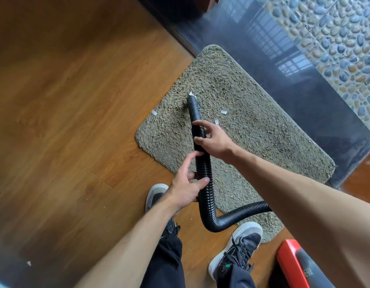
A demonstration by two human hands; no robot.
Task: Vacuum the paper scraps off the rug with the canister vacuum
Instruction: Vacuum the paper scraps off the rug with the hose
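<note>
Now we grip the hose (204, 169) two-handed: right hand (213, 140) ahead steers, left hand (186, 188) behind steadies, so the nozzle (193, 106) meets a scrap (190, 93) on the rug (252, 104).

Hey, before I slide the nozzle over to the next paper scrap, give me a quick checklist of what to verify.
1. Grip: left hand and right hand both hold the hose: ok.
2. Nozzle touches the top scrap: ok.
3. Rug cleared: not ok; the edge scrap, the right scrap and the near scrap lie there.
4. Hose path: bends near the right shoe, no kink visible: ok.
5. Canister vacuum running: cannot tell.
</note>
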